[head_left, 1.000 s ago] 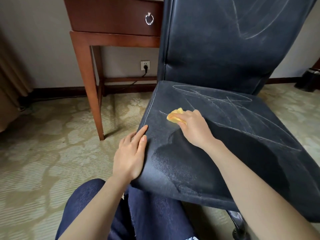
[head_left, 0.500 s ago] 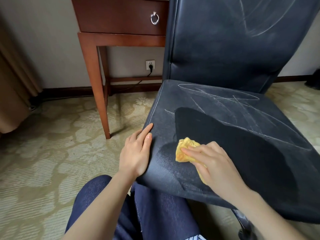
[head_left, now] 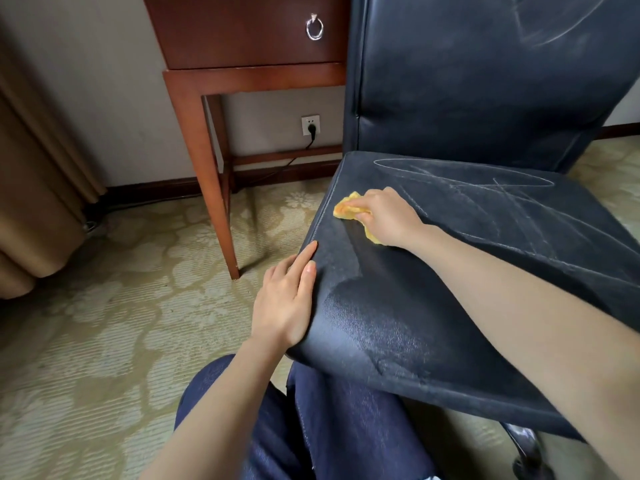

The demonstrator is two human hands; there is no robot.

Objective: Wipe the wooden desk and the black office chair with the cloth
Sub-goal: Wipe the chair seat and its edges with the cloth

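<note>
Black office chair (head_left: 450,306): backrest top and base cut off; chalky scrawls on the seat's rear half. Yellow cloth (head_left: 346,208) lies mostly hidden under the right hand (head_left: 388,216), whose fingers curl over it, tips unseen. It has moved from the seat's front to the left seam. Left hand (head_left: 285,299) stays flat on the seat's left edge, fingers straight and together. Wooden desk (head_left: 249,77) top is out of frame.

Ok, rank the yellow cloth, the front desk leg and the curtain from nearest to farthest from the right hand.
1. yellow cloth, gripped under the right hand.
2. front desk leg, to the left.
3. curtain, far left.
</note>
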